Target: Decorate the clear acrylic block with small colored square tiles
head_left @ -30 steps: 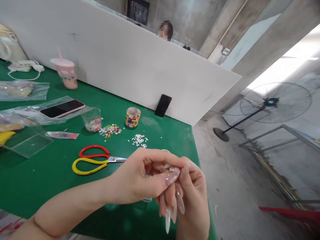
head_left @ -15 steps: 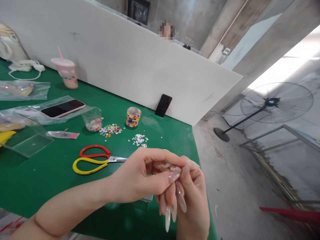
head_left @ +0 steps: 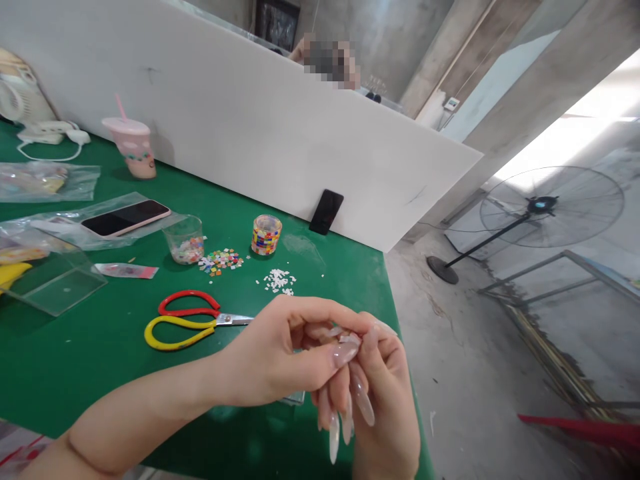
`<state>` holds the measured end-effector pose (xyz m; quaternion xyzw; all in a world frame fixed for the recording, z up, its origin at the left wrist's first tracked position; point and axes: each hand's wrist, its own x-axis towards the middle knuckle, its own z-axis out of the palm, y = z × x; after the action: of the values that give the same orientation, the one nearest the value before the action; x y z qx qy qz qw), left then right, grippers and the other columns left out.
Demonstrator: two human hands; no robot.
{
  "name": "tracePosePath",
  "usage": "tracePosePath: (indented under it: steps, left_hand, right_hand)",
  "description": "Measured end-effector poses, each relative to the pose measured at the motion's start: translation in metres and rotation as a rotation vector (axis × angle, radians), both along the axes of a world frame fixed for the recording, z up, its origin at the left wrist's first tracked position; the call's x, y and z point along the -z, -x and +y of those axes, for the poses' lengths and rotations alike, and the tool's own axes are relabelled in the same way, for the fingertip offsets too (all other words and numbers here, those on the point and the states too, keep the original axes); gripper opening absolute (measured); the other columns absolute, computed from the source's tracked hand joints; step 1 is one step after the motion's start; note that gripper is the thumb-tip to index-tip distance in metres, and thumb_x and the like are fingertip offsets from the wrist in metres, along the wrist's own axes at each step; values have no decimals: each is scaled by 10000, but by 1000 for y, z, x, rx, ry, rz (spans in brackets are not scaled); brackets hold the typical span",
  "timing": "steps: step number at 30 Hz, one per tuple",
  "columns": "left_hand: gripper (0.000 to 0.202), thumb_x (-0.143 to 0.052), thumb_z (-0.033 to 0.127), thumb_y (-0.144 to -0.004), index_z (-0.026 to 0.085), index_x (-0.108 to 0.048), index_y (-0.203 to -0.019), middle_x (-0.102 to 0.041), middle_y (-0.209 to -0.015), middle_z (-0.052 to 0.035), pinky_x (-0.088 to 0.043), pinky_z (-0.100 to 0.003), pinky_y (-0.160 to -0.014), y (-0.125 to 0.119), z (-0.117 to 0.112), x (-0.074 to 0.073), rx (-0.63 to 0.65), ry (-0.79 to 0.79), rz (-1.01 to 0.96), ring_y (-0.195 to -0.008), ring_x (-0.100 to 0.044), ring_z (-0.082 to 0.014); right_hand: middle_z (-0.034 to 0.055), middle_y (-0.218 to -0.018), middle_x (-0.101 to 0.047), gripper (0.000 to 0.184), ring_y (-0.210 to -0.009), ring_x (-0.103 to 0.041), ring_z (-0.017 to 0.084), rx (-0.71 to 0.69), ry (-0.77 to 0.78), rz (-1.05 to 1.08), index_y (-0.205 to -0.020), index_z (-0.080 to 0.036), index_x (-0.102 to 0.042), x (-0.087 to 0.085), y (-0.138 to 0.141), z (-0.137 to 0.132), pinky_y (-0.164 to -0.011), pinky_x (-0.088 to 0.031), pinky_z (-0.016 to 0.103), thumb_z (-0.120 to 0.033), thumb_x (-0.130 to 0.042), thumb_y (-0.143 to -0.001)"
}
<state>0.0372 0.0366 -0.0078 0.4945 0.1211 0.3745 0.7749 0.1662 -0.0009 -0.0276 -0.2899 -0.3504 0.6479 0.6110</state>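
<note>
My left hand [head_left: 293, 353] reaches in from the left and meets my right hand [head_left: 393, 380] above the front right of the green table [head_left: 100, 370]. Both are closed, with fingertips pressed together and long pale nails pointing down. A small whitish bit shows between the fingertips, too covered to name. Behind my left wrist lie scissors [head_left: 187, 320] with one red and one yellow handle, their blade tips hidden. Beyond my hands are a pile of small white tiles [head_left: 279, 281], a heap of coloured mosaic tiles [head_left: 220, 262] and a round container covered in coloured tiles [head_left: 266, 237].
A clear plastic cup [head_left: 185, 240] holds tiles. Leftward lie a pink-edged phone [head_left: 126, 217], a small tube [head_left: 127, 270] and a clear box [head_left: 65, 283]. A drink cup [head_left: 133, 147] and a dark phone [head_left: 327, 212] stand by the white partition [head_left: 240, 127]. A fan [head_left: 543, 205] stands beyond; another person sits behind the partition.
My hands stay almost in place, with only slight finger movement. Behind the partition the other person has moved, and a raised arm or hand now shows.
</note>
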Motion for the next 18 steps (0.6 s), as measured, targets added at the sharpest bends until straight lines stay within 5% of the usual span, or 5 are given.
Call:
tracePosePath:
  steps: [18]
  left_hand:
    - [124, -597, 166, -895, 161, -697, -968, -689, -544, 6, -573, -188, -529, 2, 1, -3, -40, 13, 74, -497, -701, -136]
  right_hand:
    - [-62, -402, -483, 366, -341, -432, 76, -11, 14, -22, -619, -211, -592, 0, 1, 0, -408, -354, 207, -461, -667, -876]
